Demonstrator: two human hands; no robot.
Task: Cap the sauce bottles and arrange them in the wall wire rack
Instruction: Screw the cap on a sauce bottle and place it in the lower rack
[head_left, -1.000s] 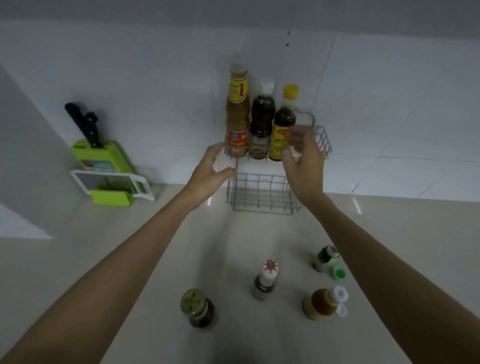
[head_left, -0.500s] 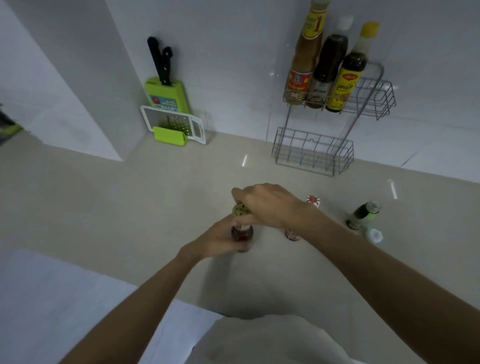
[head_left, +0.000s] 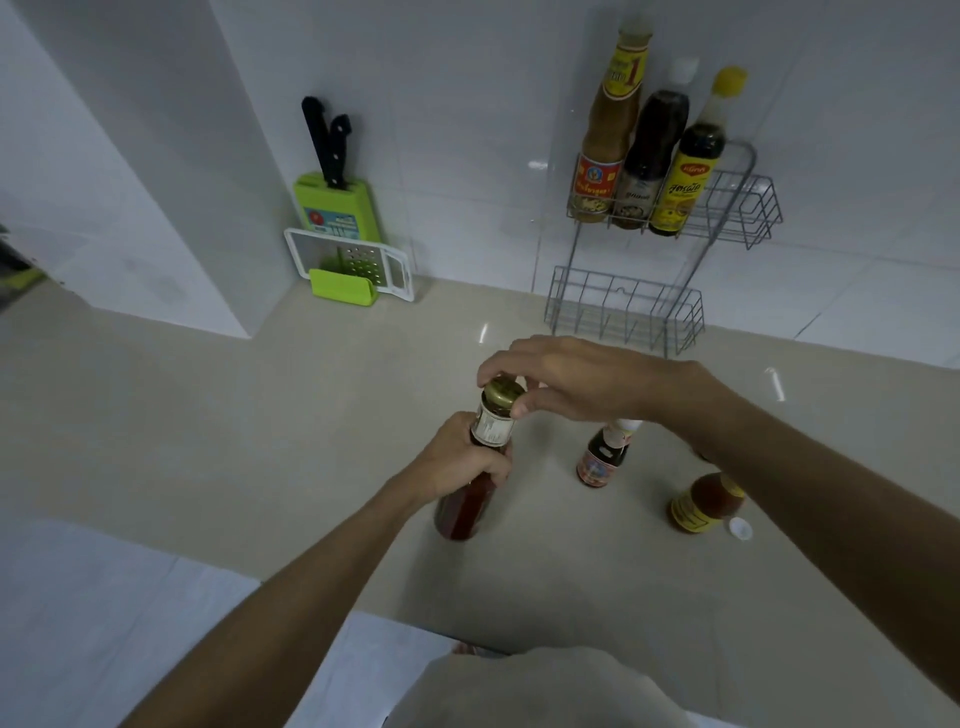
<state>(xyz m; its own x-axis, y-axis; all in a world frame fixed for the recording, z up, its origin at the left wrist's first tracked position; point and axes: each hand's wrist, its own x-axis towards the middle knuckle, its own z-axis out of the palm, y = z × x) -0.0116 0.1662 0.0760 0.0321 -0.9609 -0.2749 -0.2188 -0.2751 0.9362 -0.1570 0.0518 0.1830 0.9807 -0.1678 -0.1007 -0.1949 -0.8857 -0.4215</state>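
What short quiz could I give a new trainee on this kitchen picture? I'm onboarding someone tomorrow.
1. True or false: the lower basket of the wire rack holds two bottles.
2. How many bottles stand in the upper basket?
3. The right hand grips: A) knife, B) gold cap, C) grater.

Key: 1. False, it holds none. 2. Three. 3. B, while the left hand holds the red sauce bottle.

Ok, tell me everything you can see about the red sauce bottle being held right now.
The red sauce bottle looks like clear glass, filled with dark red sauce, with a white printed label round its neck and a gold metal cap. It leans slightly, its base near or on the beige counter. The left hand grips its upper body; the right hand's fingertips pinch the cap.
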